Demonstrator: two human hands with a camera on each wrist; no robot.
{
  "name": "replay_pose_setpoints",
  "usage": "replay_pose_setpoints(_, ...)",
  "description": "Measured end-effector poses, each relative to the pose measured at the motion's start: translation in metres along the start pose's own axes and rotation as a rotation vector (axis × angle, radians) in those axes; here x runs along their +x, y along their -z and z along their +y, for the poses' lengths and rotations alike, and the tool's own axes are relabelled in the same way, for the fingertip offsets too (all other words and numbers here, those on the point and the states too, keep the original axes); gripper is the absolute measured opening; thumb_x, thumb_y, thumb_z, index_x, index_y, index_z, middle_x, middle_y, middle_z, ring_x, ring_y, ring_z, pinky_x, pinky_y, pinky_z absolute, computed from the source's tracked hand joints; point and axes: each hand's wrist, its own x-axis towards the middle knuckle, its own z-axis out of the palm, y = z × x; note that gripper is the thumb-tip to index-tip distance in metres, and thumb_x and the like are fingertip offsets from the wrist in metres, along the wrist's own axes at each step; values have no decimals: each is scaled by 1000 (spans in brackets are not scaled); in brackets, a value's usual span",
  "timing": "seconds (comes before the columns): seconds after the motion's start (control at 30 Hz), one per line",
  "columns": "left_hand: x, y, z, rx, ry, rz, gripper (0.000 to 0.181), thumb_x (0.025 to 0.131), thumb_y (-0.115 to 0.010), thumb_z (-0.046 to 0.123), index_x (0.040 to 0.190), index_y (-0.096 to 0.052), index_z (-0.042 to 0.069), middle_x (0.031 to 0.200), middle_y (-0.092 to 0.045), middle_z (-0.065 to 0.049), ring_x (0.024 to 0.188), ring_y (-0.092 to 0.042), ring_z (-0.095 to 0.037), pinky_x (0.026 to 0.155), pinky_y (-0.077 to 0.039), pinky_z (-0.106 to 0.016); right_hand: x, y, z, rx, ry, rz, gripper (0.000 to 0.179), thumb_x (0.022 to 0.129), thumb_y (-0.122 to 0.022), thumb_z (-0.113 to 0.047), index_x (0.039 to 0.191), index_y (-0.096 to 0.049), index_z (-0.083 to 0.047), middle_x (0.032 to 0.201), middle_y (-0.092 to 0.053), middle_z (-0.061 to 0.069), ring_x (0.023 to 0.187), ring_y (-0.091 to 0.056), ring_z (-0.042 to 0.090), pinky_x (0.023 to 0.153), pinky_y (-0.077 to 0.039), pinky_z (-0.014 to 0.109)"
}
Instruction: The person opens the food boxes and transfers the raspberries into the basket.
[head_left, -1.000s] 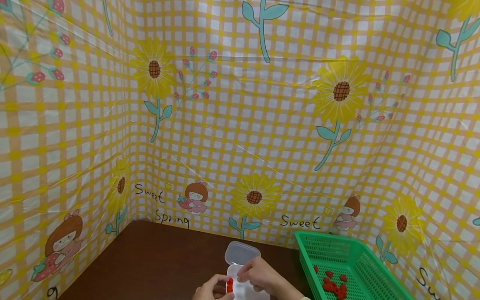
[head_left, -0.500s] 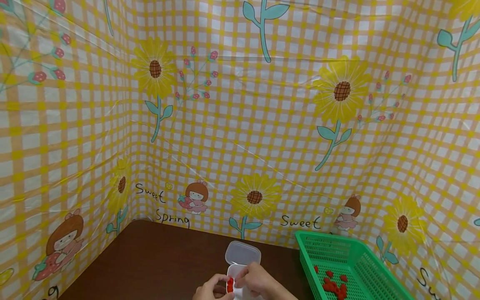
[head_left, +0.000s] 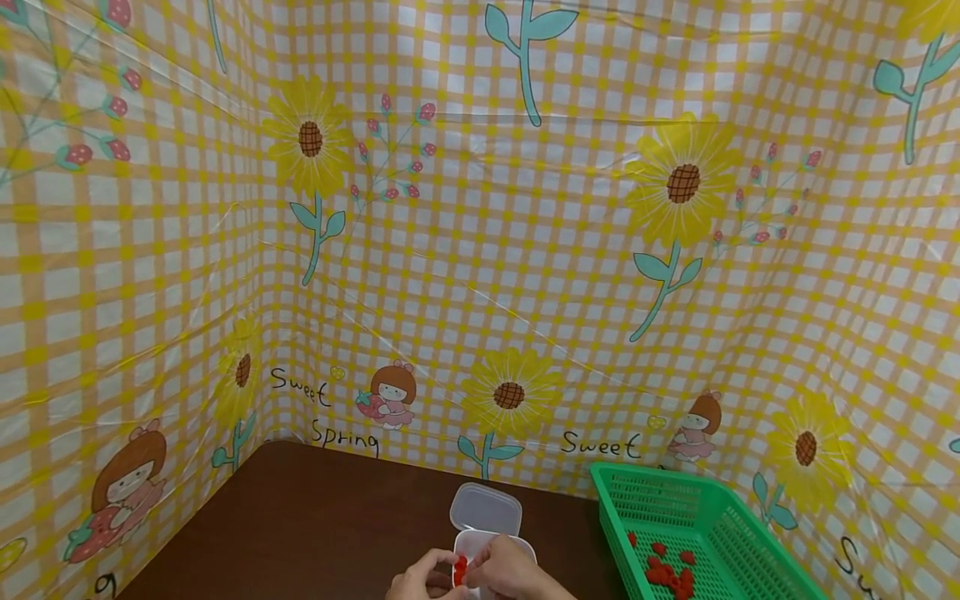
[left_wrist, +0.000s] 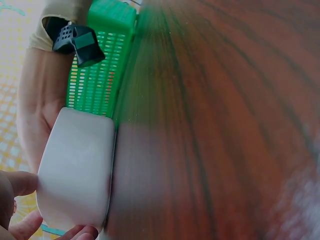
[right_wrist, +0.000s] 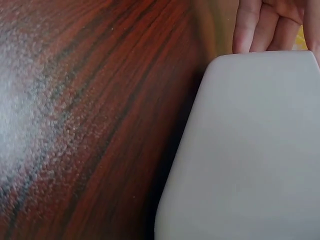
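A white plastic box (head_left: 467, 542) stands at the near middle of the table, with a few small red pieces (head_left: 460, 564) along its left inner side. My left hand (head_left: 422, 577) grips the box's left side. In the left wrist view, its thumb (left_wrist: 24, 182) and fingertips lie against the outer wall. Inside the box, my right hand (head_left: 508, 570) has its fingers curled at the row and pinches at a red piece, largely hidden under the fingers. The right wrist view is mostly the box's blank wall (right_wrist: 245, 150), with left-hand fingers (right_wrist: 244, 32) at its far end.
Behind the box lies its translucent lid (head_left: 486, 508), flat on the dark wooden table (head_left: 337, 508). To the right is a green perforated basket (head_left: 617, 533) with several red pieces (head_left: 660, 572) inside. A checked, flower-printed cloth (head_left: 450, 250) walls in the table's back and sides.
My right hand has moved left and down into the box, from above its middle to the red pieces. My left hand, the lid and the basket have stayed put.
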Motion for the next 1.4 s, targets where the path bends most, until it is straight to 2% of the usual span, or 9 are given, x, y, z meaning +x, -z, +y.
replay_pose_setpoints(0.23,0,-1,-3,3,-37,14,39,78,-73,31,107,-59,9,82,-70,-4,72,-67,-17,63,-53,-33,1,-4,-1,-67,-39,25,24,71,-73,-21,56,-65,-4,39,-31,-16,34,-26,-2,35,-20,16)
replay_pose_setpoints(0.47,-1,-1,-2,18,-17,26,39,77,-74,31,106,-59,10,82,-70,-4,73,-68,-17,63,-53,-36,2,-6,-2,-54,-88,29,28,72,-74,-20,56,-64,1,38,-29,-15,34,-24,0,35,-19,16)
replay_pose_setpoints(0.73,0,-2,-6,42,-21,28,42,77,-73,34,108,-59,11,81,-70,-4,72,-67,-18,64,-53,-39,0,-7,-5,-62,-49,32,32,71,-74,-22,58,-63,5,39,-30,-16,36,-25,1,36,-18,18)
replay_pose_setpoints(0.87,0,-2,-9,39,-19,24,41,77,-73,36,107,-59,13,82,-70,-3,72,-67,-18,64,-53,-39,-1,-8,-5,-51,-36,26,31,70,-74,-22,57,-64,3,39,-31,-16,35,-26,1,36,-19,17)
replay_pose_setpoints(1.13,0,-3,-7,35,-13,18,42,77,-73,35,109,-58,11,81,-69,-4,72,-67,-20,65,-53,-42,0,-9,-2,-65,0,26,26,71,-72,-15,57,-65,5,39,-33,-16,34,-26,-2,35,-19,17)
replay_pose_setpoints(1.4,-1,-3,-5,0,-27,9,42,77,-73,32,109,-58,8,83,-70,-6,73,-68,-20,65,-53,-40,0,-9,0,-54,-27,19,27,72,-69,-13,59,-62,9,38,-32,-15,32,-26,-1,34,-20,16)
